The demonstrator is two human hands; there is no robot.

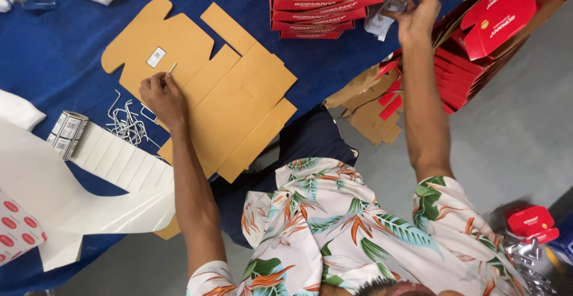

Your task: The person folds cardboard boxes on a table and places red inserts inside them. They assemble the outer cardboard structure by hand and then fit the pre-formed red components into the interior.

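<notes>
**Hands working flat cardboard and a small packet**

I am watching the left hand point(162, 97) pressing down on a flat, die-cut brown cardboard box blank point(221, 93) lying on blue cloth point(54, 51), its fingertips pinching a thin bent metal wire pin point(172, 68). A tangled pile of similar silvery wire pins point(126, 123) is lying just beside it. The right hand point(416, 9) is gripping a crinkly clear plastic packet point(387, 12) beside stacked glossy red cardboard trays point(322, 3).

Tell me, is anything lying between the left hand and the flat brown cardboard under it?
Nothing visible does. The left hand rests directly on the flat brown cardboard, holding a thin metal hook against it near a small white label. The pile of metal hooks lies beside it.
</notes>
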